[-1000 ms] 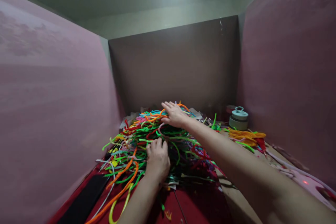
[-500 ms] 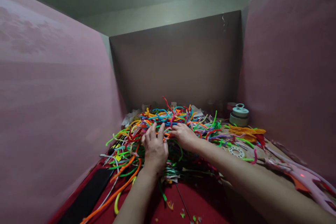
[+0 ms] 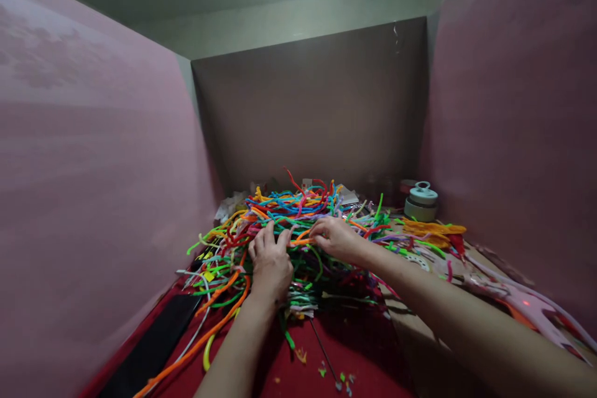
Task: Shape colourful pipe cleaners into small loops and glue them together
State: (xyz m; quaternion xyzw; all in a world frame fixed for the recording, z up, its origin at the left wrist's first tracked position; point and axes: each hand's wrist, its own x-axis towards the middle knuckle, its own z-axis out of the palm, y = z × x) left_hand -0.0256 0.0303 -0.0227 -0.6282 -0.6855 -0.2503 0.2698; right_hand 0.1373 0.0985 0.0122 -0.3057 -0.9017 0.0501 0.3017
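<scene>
A big tangled heap of fuzzy pipe cleaners (image 3: 298,204) in many colours fills the middle of the table. My left hand (image 3: 270,267) lies on its near side, with fingers spread and their tips among the stems. To its right, my right hand (image 3: 338,239) has its thumb and fingers pinched together at the end of an orange pipe cleaner (image 3: 300,241). That stem runs across the gap between both hands. Below the hands, the heap's underside is dark and its details are hard to make out.
A pink glue gun (image 3: 527,305) with a red light lies at the right. Behind it are a lidded pale-green container (image 3: 420,202), a yellow-orange bundle (image 3: 433,233) and a white ring (image 3: 417,262). A black flat object (image 3: 149,348) rests on the red cloth (image 3: 368,348), which has small scraps.
My right hand has shifted slightly right, away from my left hand, and more of the orange pipe cleaner shows between them. My left hand has moved a little left and its thumb has drawn away.
</scene>
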